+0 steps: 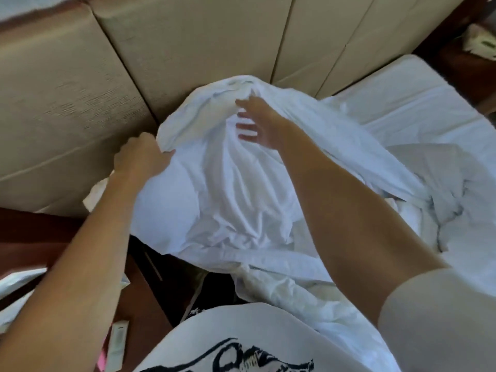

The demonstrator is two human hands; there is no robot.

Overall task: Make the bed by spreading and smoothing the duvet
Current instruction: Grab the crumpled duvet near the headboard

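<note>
White duvet (pixel 241 189) is bunched up at the far left of the bed (pixel 418 103), right against the beige headboard (pixel 188 44). Left hand (pixel 139 157) has its fingers clenched on the duvet's edge; right hand (pixel 257 124) lies on top, fingers released and spread.

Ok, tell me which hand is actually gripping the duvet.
The left hand: its fingers curl round the duvet's edge by the headboard. The right hand has its fingers spread above the cloth.

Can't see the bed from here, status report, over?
Left hand grips duvet edge near headboard. Right hand open, fingers spread over the bunched top. Duvet still crumpled. Nothing blocking.
</note>
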